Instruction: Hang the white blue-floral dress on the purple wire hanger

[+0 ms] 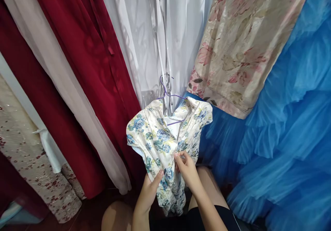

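Two bare hands are engaged with a floral garment [162, 134], held near the centre of the scene on a purple hanger [166, 93], between dark red fabric [95, 96] at left and blue tulle [292, 148] at right. Its cloth is judged light, soft and easily creased, best taken by the shoulders or the front edges. One side is gripped by the left hand [149, 188], thumb in front, fingers hidden behind; the front is pinched between right-hand [187, 169] thumb and forefinger. Short sleeves, a V-shaped neckline and blue roses on cream are displayed.
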The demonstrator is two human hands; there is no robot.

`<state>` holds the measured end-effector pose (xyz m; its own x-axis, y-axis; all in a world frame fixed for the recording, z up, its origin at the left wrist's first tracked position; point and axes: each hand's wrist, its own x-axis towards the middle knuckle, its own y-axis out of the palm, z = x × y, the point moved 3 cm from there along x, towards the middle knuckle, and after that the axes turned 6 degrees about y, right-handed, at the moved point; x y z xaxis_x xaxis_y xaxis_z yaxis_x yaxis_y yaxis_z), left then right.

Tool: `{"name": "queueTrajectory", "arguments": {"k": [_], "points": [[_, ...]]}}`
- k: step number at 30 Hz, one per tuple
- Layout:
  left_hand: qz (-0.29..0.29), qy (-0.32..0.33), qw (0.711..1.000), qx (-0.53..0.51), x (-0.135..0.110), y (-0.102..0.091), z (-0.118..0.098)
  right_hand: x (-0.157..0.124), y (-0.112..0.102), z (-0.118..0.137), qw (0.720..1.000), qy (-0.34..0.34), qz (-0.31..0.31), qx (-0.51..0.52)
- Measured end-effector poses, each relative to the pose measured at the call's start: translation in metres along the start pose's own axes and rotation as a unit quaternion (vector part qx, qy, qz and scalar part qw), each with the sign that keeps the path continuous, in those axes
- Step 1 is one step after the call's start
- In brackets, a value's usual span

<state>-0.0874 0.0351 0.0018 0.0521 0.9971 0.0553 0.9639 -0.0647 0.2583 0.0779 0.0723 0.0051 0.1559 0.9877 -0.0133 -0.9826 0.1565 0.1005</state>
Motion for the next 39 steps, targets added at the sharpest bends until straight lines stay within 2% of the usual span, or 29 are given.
{"name": "queueTrajectory", "arguments": {"k": [4, 8, 12, 14, 17, 22, 24, 26, 27, 28, 30, 32, 33, 35, 39], "points": [[0.009, -0.002, 1.0, 0.004, -0.002, -0.004, 0.001, -0.007, -0.002, 0.007, 0.999, -0.012, 0.019, 0.033], [0.015, -0.018, 1.0, -0.019, -0.004, 0.005, 0.003, -0.012, -0.009, 0.013, 0.998, -0.027, 0.02, 0.058], [-0.018, -0.026, 0.998, -0.049, -0.004, 0.014, 0.004, -0.013, -0.014, 0.014, 0.998, -0.022, 0.05, 0.04], [-0.058, -0.027, 0.996, -0.06, -0.001, 0.012, 0.005, -0.013, -0.017, 0.013, 0.997, -0.002, 0.057, 0.047], [-0.167, -0.003, 0.985, -0.051, 0.007, -0.002, 0.008, -0.016, -0.021, 0.014, 0.995, 0.025, 0.08, 0.05], [-0.267, 0.1, 0.959, 0.004, 0.017, -0.021, 0.014, -0.025, -0.022, 0.02, 0.993, 0.055, 0.099, 0.01], [-0.336, 0.179, 0.922, 0.075, 0.014, -0.022, 0.012, -0.027, -0.021, 0.022, 0.994, 0.06, 0.095, -0.003], [-0.387, 0.267, 0.868, 0.161, 0.008, -0.014, 0.004, -0.028, -0.02, 0.023, 0.994, 0.065, 0.089, 0.0], [-0.385, 0.3, 0.85, 0.197, 0.005, -0.008, 0.0, -0.028, -0.02, 0.023, 0.994, 0.065, 0.088, 0.004], [-0.358, 0.32, 0.847, 0.228, 0.003, 0.001, -0.004, -0.028, -0.019, 0.024, 0.994, 0.063, 0.088, 0.009], [-0.258, 0.329, 0.867, 0.269, 0.002, 0.02, -0.008, -0.029, -0.019, 0.025, 0.994, 0.055, 0.092, 0.013], [-0.158, 0.312, 0.892, 0.286, 0.002, 0.039, -0.008, -0.03, -0.018, 0.026, 0.993, 0.051, 0.102, 0.012], [-0.126, 0.3, 0.901, 0.287, 0.002, 0.046, -0.006, -0.03, -0.017, 0.026, 0.993, 0.052, 0.107, 0.012], [-0.104, 0.279, 0.913, 0.279, 0.002, 0.056, -0.001, -0.032, -0.016, 0.027, 0.992, 0.057, 0.111, 0.013], [-0.102, 0.242, 0.929, 0.262, 0.004, 0.064, 0.005, -0.032, -0.016, 0.027, 0.992, 0.058, 0.112, 0.021]]}}
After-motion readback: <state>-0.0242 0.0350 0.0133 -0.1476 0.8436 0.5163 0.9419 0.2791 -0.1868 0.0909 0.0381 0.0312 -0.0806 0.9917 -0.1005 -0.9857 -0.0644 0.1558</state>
